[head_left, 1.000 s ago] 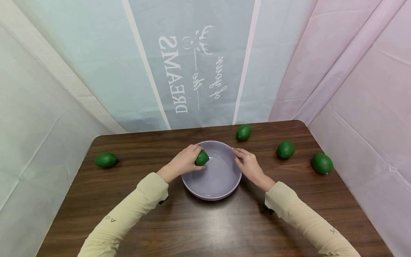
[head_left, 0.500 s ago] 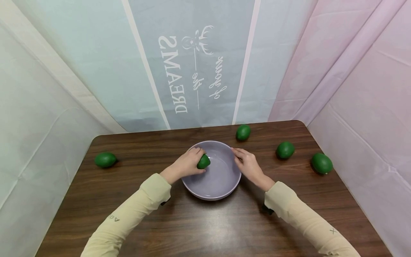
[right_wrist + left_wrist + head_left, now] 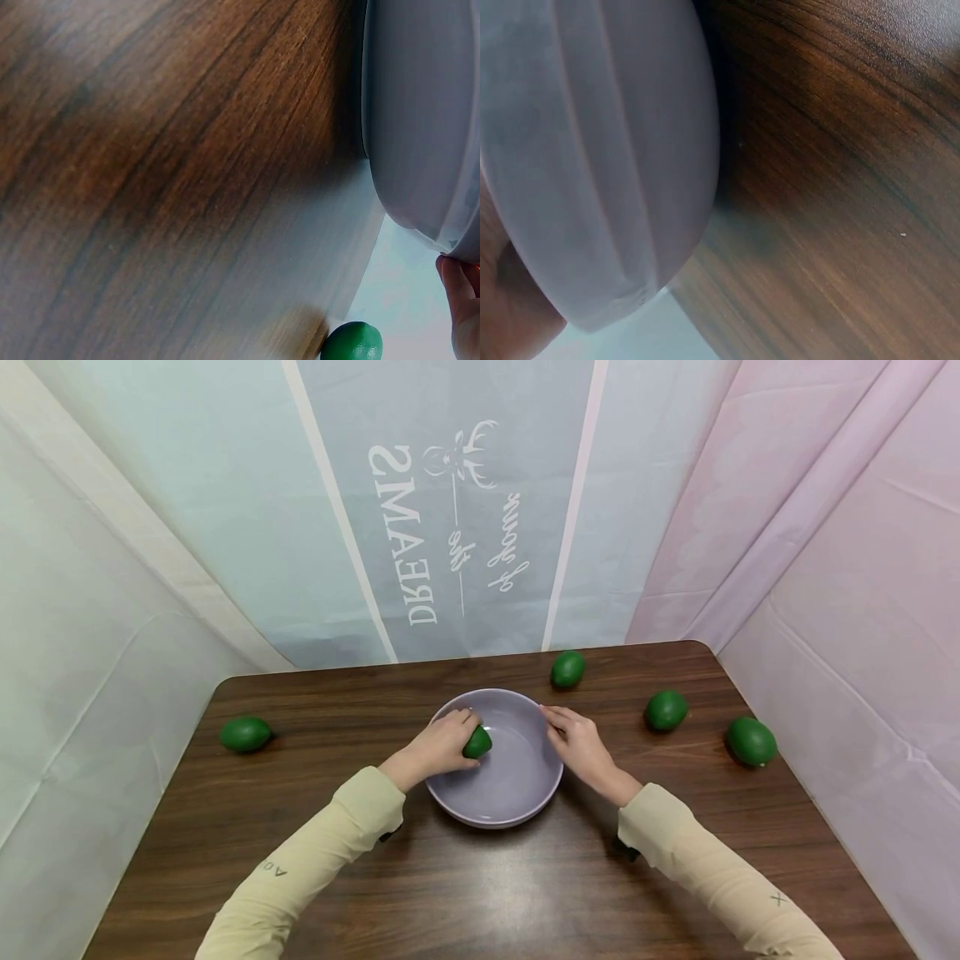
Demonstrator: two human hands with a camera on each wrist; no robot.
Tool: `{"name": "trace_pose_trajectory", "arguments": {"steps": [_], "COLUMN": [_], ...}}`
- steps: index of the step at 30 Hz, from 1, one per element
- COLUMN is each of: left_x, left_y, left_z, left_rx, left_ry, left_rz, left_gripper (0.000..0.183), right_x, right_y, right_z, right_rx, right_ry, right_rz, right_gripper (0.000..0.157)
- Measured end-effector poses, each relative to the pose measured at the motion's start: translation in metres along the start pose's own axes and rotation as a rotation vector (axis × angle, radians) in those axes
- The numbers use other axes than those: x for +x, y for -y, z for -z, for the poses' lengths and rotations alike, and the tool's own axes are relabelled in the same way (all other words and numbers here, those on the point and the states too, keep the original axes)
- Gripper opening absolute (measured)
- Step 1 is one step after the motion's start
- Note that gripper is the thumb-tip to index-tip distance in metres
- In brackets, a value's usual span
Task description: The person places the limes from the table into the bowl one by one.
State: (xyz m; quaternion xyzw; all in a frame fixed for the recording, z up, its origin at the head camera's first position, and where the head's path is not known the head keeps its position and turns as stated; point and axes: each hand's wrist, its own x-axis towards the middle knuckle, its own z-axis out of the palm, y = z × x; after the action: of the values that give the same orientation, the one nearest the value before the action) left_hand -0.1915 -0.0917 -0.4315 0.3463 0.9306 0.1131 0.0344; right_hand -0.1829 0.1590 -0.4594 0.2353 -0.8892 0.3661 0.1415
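Inside the lavender bowl (image 3: 517, 785), at its left side, my left hand (image 3: 441, 745) grips a green lime (image 3: 477, 742), fingers over its far side and thumb on its near side. The left hand covers part of the lime. My right hand (image 3: 583, 750) holds the bowl's right rim, the thumb on the inner side. In the right wrist view its fingers (image 3: 455, 289) meet the bowl's outer wall (image 3: 420, 112). The left wrist view shows the outer wall of the bowl (image 3: 652, 135), with part of the left hand (image 3: 514, 307) behind the rim.
The bowl stands on a dark wood table (image 3: 495, 902). A lime (image 3: 567, 669) lies behind it, two more limes, one nearer (image 3: 667, 710) and one farther right (image 3: 752, 742), and another lime (image 3: 245, 734) at the left. Fabric walls (image 3: 480, 527) enclose the table's back and sides.
My left hand has moved slightly right and lower into the bowl, carrying the lime. The right hand, the bowl and the other limes have stayed where they were.
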Motion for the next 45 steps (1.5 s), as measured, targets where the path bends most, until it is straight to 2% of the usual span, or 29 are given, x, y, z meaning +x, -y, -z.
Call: {"name": "trace_pose_trajectory", "arguments": {"steps": [17,45], "left_x": [0.001,0.003], "left_y": [-0.001,0.001], "left_z": [-0.008,-0.018], "left_rx": [0.056,0.088], "left_ry": [0.070,0.107], "left_rz": [0.033,0.047], "left_gripper": [0.057,0.063], "right_x": [0.000,0.000], "right_y": [-0.001,-0.001], "right_z": [0.000,-0.001], "right_rx": [-0.010,-0.016], "right_ry": [0.002,-0.009], "right_rz": [0.001,0.007], "right_gripper": [0.034,0.034]}}
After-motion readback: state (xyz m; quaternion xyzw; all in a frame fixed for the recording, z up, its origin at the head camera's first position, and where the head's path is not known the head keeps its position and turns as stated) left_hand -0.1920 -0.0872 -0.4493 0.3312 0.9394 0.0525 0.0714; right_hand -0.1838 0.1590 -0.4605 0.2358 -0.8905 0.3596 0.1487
